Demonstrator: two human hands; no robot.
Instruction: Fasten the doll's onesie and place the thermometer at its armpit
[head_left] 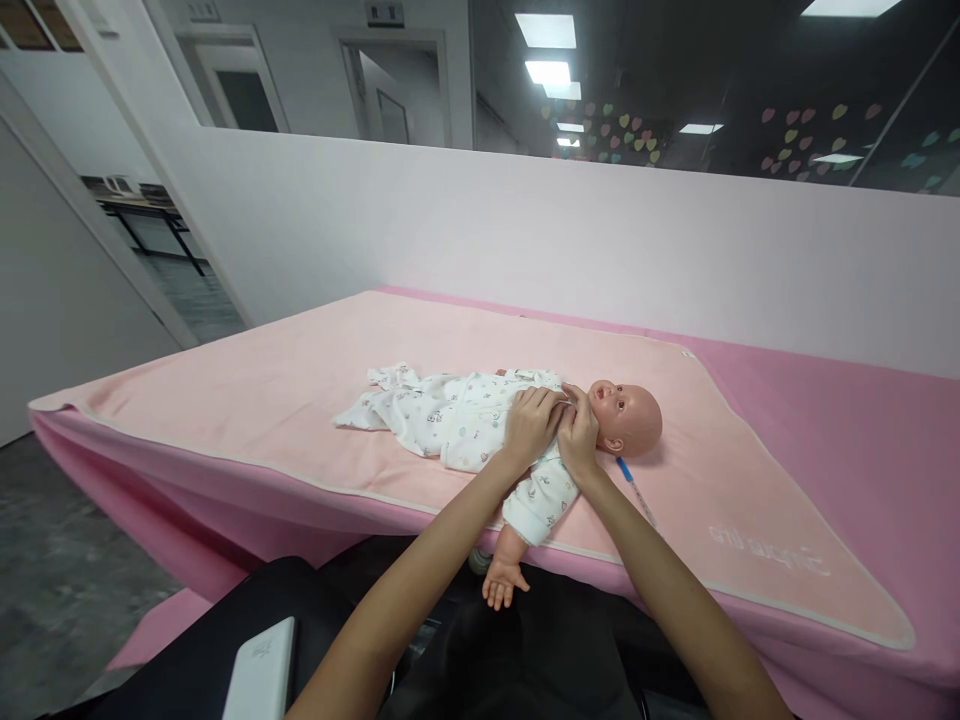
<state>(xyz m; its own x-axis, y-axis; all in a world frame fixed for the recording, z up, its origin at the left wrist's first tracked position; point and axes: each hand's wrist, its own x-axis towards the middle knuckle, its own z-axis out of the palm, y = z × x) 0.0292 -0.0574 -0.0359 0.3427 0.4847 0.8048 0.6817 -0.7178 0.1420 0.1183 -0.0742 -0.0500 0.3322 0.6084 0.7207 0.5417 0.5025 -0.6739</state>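
A baby doll (636, 418) lies on its back, its bald head to the right. It wears a white printed bodysuit (472, 410) with long sleeves and legs. At the collar, my left hand (531, 420) has its fingers bent and pinched on the fabric near the neck. Right beside it, my right hand (579, 432) pinches the same collar just below the doll's chin. The two sets of fingertips nearly meet, and the exact bit of cloth between them is mostly hidden. One doll arm (508, 568) hangs over the table's near edge, palm up.
A peach blanket (285, 390) covers the pink-draped table (892, 450). A thin stick with a blue end (625, 470) lies by the doll's head, close to my right forearm. On my lap rests a white flat device (259, 672). A white wall (525, 230) with glass above stands behind.
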